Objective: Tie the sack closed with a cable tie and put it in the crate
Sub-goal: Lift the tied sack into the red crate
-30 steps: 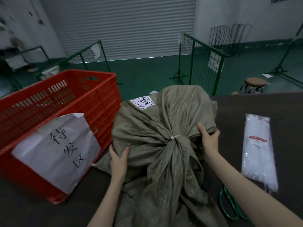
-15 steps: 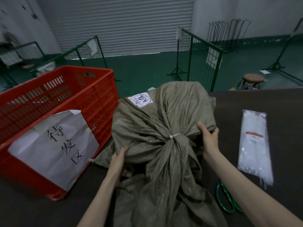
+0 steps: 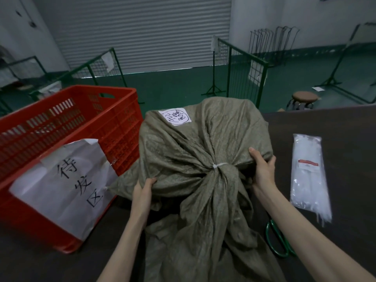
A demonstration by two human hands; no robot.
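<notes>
Olive woven fabric fills the middle of our head view: the sack sits on the dark table, bulging and upright, its neck already cinched by a white cable tie, with the loose mouth trailing toward us. The tying looks done, so we judge the step in hand to be the lift into the red crate, which stands just left of the sack with its near wall carrying a paper sign.

To do it well, we want both palms low under the bulge rather than pinching cloth, since thin weave can slip or tear. We would raise it high enough to clear the crate's rim, swing left, and keep the trailing mouth from snagging the slotted wall.

Our left hand presses in at the sack's lower left, fingers tucked into a fold and closed on the fabric. Our right hand clasps the right shoulder of the bundle, thumb on top, fingers wrapped over the edge. Both forearms reach forward from the near edge, roughly level, bracketing the tied neck.

On the right, a packet of cable ties and green-handled scissors lie clear of the path.
</notes>
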